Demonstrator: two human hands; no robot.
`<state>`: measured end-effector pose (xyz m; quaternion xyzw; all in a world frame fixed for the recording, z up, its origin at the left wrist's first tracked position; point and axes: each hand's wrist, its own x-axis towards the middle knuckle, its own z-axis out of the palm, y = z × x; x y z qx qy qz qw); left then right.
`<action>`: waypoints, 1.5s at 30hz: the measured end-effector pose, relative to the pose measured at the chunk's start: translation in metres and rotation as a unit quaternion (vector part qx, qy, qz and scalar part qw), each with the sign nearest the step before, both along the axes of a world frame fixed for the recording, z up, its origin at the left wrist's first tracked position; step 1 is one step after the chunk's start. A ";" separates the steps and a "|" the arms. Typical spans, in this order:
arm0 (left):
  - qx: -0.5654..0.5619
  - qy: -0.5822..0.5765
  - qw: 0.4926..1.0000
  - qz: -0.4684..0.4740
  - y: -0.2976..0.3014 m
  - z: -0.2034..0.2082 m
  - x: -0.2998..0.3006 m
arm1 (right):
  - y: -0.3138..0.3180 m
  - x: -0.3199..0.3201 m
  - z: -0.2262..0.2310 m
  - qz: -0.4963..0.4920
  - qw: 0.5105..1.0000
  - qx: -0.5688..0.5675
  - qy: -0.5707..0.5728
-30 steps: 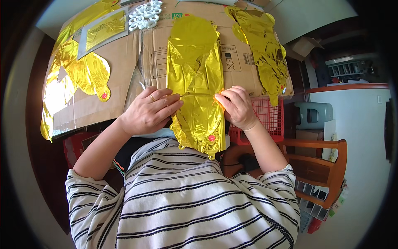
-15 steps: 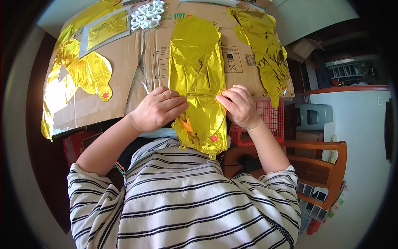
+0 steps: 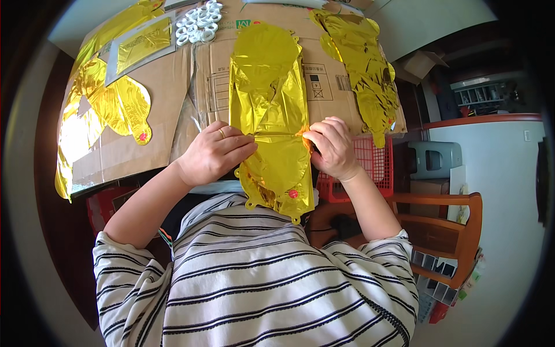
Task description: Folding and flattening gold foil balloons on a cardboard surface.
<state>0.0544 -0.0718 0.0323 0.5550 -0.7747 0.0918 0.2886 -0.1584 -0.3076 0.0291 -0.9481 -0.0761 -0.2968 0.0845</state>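
Note:
A flat gold foil balloon [image 3: 269, 92] stretches lengthwise before me, its lower part hanging past the cardboard's near edge toward my striped shirt. A crease runs across it between my hands. My left hand [image 3: 217, 151] pinches its left edge, fingertips on the foil. On the opposite edge, my right hand [image 3: 334, 147] is closed with a bit of orange material [image 3: 304, 136] at its fingertips, whose kind I cannot make out. A small red spot [image 3: 293, 194] shows on the balloon's lower part.
Cardboard [image 3: 167, 104] covers the table. More gold foil balloons lie left [image 3: 127, 104] and right [image 3: 364, 69]. A clear packet [image 3: 141, 49] and a pile of white ribbon rolls [image 3: 198, 24] sit at the back. A red basket [image 3: 370, 170] and wooden chair [image 3: 462, 231] stand right.
The view has shifted slightly, so the table's things appear a little further left. Both hands keep their hold on the balloon's edges, with hardly any movement.

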 end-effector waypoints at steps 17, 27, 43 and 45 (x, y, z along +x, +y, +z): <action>0.059 0.163 0.980 0.095 -0.002 -0.002 -0.003 | -0.006 0.006 0.010 0.016 0.995 0.087 0.056; 0.281 0.375 0.835 0.287 -0.021 0.028 -0.001 | -0.004 0.020 0.033 -0.108 0.923 0.269 0.252; 0.332 0.371 0.818 0.288 -0.036 0.033 0.011 | -0.016 0.042 0.050 -0.197 0.730 0.464 0.462; 0.341 0.364 0.817 0.288 -0.037 0.033 0.012 | -0.015 0.042 0.051 -0.204 0.725 0.468 0.463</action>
